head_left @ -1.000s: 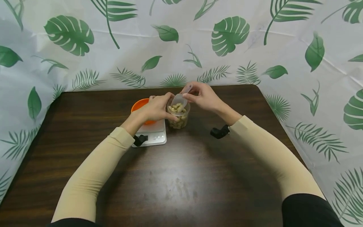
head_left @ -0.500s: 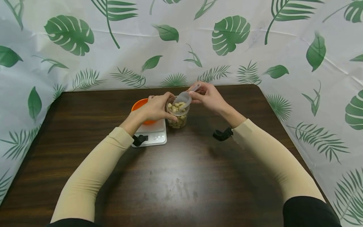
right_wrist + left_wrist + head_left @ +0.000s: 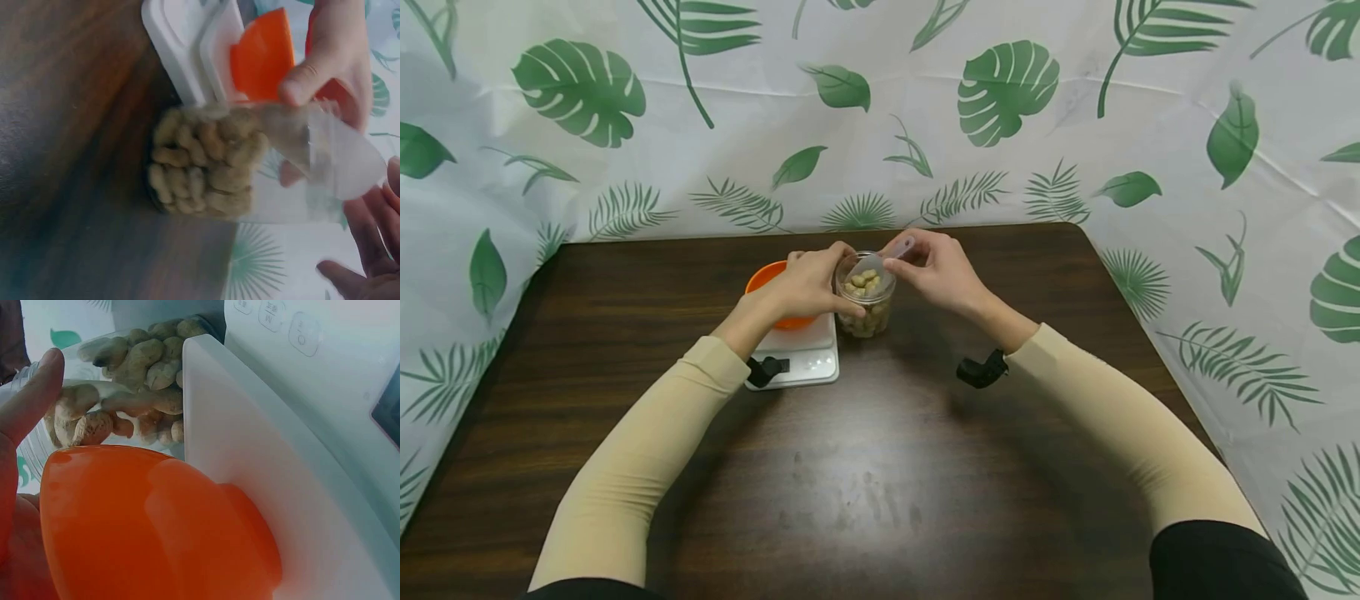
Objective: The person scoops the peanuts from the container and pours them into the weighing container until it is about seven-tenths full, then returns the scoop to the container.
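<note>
A clear jar [image 3: 874, 318] of unshelled peanuts [image 3: 203, 165] stands upright on the table, beside the scale. My left hand [image 3: 808, 283] grips it near the rim, thumb on the near side. The right hand [image 3: 938, 265] pinches the handle of a translucent scoop [image 3: 883, 268]. Its bowl slants down through the jar's mouth, as the right wrist view also shows; what it carries is hard to make out. Behind my left hand an orange bowl [image 3: 156, 519] sits on the white scale [image 3: 808, 365]. The inside of that bowl is mostly hidden by the hand.
The dark wooden table [image 3: 880, 467] extends toward me and to both sides. A leaf-patterned white sheet [image 3: 880, 117] hangs just behind its back edge. Black camera straps circle both wrists, the left one over the scale's front.
The scoop rose and shifted right half a second ago, then came back left and lower into the jar with the right hand. The left hand and jar have barely moved.
</note>
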